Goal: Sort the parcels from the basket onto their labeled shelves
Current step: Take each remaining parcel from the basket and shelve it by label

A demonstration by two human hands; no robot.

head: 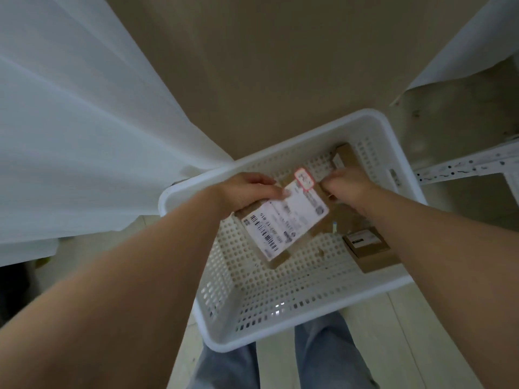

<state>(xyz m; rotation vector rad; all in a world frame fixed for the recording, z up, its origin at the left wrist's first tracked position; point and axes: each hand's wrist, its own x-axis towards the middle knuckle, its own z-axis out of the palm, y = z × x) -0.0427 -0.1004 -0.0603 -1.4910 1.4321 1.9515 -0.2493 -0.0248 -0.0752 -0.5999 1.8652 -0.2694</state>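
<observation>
Your left hand (247,192) and right hand (346,186) both grip the parcel (283,220) above the basket (280,341). Its long side runs from you toward the far edge; its label faces you.

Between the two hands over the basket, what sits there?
In the head view, the labelled parcel spans the gap: left hand grips its left edge, right hand its far-right corner.

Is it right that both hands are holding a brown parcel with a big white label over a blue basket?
Not quite: the basket is white, not blue. The head view shows the left hand and the right hand holding the brown parcel with its big white label over that white basket.
</observation>
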